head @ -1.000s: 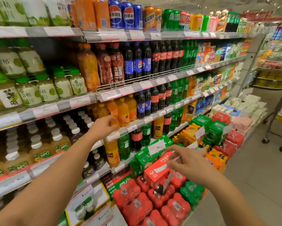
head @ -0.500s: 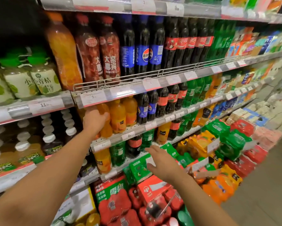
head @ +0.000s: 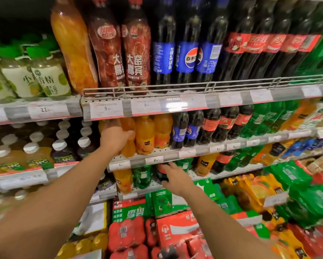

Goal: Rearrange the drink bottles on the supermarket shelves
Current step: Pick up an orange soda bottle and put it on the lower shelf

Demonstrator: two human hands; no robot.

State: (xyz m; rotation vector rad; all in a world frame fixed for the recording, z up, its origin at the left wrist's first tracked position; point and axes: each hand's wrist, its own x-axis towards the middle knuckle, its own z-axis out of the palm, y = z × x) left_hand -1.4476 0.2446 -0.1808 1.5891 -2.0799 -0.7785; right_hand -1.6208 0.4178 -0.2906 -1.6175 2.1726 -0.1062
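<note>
While left hand (head: 114,137) grips orange bottle (head: 128,139) | right hand (head: 172,179) spread, touching dark bottle (head: 161,173)

Orange drink bottles (head: 144,135): clear glossy plastic, smooth. Cola bottles (head: 186,53): dark glossy plastic, shiny blue film labels. Shelf edge (head: 157,106): matt grey metal, perforated; glossy clear plastic strips over paper price tags (head: 106,109). Wire rail (head: 209,86): thin pale-coated metal. White caps (head: 59,144): matt plastic. Multipacks (head: 127,232) below: glossy shrink film, wrinkled. Red carton (head: 177,230): printed cardboard, slight sheen.
</note>
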